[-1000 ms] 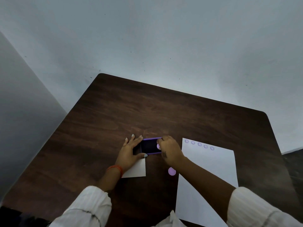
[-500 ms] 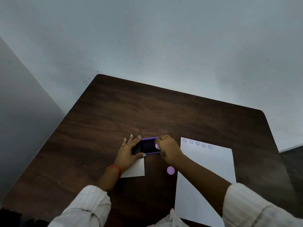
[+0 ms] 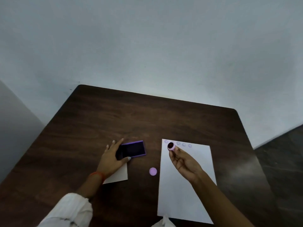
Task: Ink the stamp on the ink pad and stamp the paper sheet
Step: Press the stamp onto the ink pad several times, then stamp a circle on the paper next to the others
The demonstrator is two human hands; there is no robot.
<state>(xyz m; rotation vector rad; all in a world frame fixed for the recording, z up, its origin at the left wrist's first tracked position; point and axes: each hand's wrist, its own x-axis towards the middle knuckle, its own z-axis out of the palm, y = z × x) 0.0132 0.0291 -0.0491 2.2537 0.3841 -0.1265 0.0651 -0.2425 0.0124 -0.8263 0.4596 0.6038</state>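
My right hand pinches a small round lilac stamp, its dark inked face tilted up, held above the top left of the white paper sheet. A row of several faint round stamp marks runs along the sheet's top edge. My left hand holds the left side of the open purple ink pad, thumb and fingers around its edge. The pad's dark inked surface faces up.
A round lilac cap lies on the dark wooden table between the pad and the sheet. A smaller white paper sits under my left wrist. The table's far edge meets a pale wall; dark floor shows at right.
My right hand lifted the stamp off the ink pad and carried it right, over the top of the paper sheet. My left hand stayed on the pad.
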